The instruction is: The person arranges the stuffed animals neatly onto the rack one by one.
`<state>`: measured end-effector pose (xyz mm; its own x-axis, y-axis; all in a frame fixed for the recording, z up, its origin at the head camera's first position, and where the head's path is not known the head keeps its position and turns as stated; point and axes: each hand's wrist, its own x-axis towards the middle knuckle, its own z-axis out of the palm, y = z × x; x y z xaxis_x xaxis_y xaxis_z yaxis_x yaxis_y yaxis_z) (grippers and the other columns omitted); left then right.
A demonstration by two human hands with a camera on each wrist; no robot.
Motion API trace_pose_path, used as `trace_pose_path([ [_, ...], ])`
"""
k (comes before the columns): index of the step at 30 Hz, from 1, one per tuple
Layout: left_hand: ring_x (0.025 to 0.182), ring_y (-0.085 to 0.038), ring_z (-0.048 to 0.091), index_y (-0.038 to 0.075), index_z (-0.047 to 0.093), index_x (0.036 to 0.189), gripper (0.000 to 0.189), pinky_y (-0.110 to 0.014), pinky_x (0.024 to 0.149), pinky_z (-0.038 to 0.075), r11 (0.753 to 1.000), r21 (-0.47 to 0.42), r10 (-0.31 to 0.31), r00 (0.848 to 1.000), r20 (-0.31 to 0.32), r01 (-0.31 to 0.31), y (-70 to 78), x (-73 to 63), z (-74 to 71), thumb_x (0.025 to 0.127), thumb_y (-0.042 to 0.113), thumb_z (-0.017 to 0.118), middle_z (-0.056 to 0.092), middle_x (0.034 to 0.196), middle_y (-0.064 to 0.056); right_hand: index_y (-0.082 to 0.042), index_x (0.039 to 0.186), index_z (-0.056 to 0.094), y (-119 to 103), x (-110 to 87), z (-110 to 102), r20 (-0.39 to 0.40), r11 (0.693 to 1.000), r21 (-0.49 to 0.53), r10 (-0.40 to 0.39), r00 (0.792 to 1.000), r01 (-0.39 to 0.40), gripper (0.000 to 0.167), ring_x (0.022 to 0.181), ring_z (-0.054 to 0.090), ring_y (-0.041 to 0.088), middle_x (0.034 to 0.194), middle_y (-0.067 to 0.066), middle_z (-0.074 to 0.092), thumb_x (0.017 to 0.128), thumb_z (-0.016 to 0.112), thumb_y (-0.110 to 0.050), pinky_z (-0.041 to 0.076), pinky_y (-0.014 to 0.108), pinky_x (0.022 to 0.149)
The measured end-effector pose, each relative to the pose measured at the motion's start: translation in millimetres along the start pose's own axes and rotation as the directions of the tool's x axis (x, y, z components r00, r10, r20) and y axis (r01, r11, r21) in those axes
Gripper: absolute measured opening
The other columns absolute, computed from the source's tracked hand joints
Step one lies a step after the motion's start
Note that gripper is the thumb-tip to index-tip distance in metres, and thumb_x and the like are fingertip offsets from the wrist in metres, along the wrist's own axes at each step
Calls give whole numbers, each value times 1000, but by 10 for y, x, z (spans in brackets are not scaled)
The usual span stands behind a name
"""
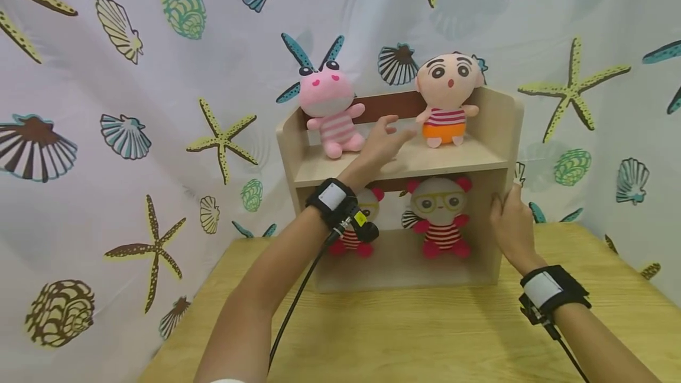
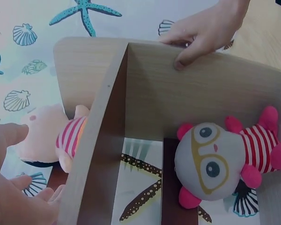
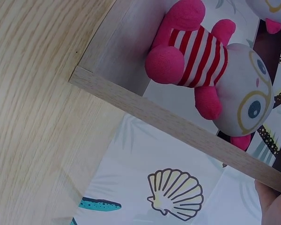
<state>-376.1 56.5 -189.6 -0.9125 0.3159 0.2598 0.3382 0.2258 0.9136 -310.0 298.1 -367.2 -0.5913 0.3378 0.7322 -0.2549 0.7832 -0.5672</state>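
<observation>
A small two-tier wooden shelf stands on the table. On its top board sit a pink hippo-like plush toy and a boy-shaped plush doll in a striped top and orange shorts. My left hand reaches over the top board between these two, fingers extended and holding nothing. My right hand grips the shelf's right side panel, thumb inside and fingers outside, as the left wrist view shows. Below, a panda-like plush toy with yellow glasses sits at the right; a similar plush is partly hidden behind my left wrist.
The wooden table extends in front of the shelf and to both sides. Cloth printed with shells and starfish hangs behind and around. Black straps with cameras are on both wrists, and a cable runs down from each.
</observation>
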Motion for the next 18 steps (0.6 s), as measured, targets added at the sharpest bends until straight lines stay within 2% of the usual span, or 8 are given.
trace_pose_path([
  [7,122,-30,55,16,39,151,63,-41,98,48,999,-52,8,1000,25,-6,49,-213,-78,96,30,68,41,152,-12,15,123,40,-7,13,2,16,1000,-4,13,1000,-13,33,93,59,61,105,45,57,104,45,-11,47,68,70],
  [14,123,-24,54,18,41,150,62,-32,93,49,997,44,58,997,54,-60,39,-415,-142,95,30,68,46,148,-10,15,124,40,-41,-3,-23,33,1000,-3,30,999,-30,34,93,58,62,107,45,56,104,44,-12,47,68,70],
  [18,122,-25,55,18,42,149,62,-32,93,50,994,41,97,992,79,-100,52,-531,-164,95,31,68,48,146,-9,15,123,40,-35,-7,-34,37,999,-1,41,999,-41,34,92,58,63,105,46,56,104,44,-13,46,68,69],
])
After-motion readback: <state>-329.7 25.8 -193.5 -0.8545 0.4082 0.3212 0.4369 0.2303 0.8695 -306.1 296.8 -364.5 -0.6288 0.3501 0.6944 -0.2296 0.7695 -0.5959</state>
